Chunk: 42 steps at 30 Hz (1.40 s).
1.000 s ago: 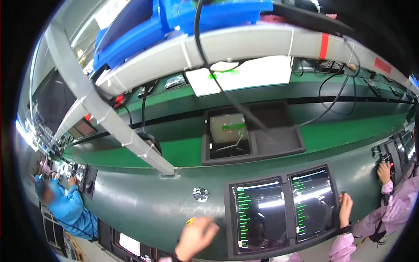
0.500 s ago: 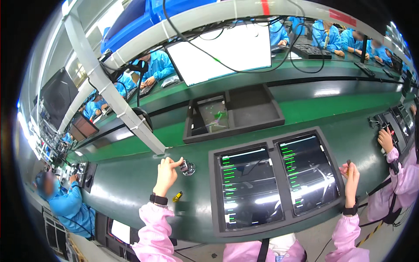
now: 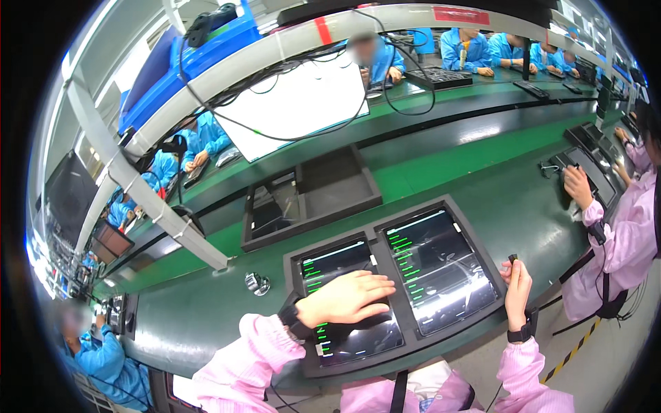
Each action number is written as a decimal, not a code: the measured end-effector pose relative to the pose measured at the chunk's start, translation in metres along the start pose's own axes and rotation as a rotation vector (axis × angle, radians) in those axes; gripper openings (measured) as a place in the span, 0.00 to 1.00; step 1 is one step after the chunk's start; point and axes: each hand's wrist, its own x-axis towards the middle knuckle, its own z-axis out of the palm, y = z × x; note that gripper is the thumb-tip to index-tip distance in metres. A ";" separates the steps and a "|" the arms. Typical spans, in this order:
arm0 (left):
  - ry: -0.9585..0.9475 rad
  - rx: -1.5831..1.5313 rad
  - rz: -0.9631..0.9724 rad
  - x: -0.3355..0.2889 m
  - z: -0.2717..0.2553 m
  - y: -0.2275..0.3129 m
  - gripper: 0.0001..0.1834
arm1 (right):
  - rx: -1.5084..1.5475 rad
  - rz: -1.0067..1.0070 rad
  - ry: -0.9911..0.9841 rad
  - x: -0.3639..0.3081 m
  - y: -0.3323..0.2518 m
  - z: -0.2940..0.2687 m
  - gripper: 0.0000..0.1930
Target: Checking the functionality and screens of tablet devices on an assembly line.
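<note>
My left hand (image 3: pixel 348 296) is over the left dark screen panel (image 3: pixel 368 339), palm down with its fingers stretched out and nothing visible in them; I cannot tell whether it touches the glass. Off the right edge of the foam tray (image 3: pixel 475 237), my right hand (image 3: pixel 518 289) pinches a small dark piece (image 3: pixel 512 258) upright between thumb and fingers. Beside it in the tray lies the right screen panel (image 3: pixel 441 275), showing lines of green text. A small round shiny object (image 3: pixel 257 283) rests on the green bench left of the tray.
A second dark tray (image 3: pixel 337 180) with two compartments lies behind, a panel in its left one. A grey post (image 3: pixel 158 213) rises at the left. Cables (image 3: pixel 385 110) hang before a bright white monitor (image 3: pixel 296 103). A co-worker's hand (image 3: pixel 578 186) is at the right.
My left hand has moved right, from beside the round shiny object to over the left panel. A small yellow item there is out of sight. The view has swung right; my right hand keeps its pinch.
</note>
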 end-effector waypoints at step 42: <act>-0.179 -0.394 -0.469 0.039 0.000 0.044 0.17 | 0.144 0.112 -0.116 -0.027 -0.005 -0.021 0.17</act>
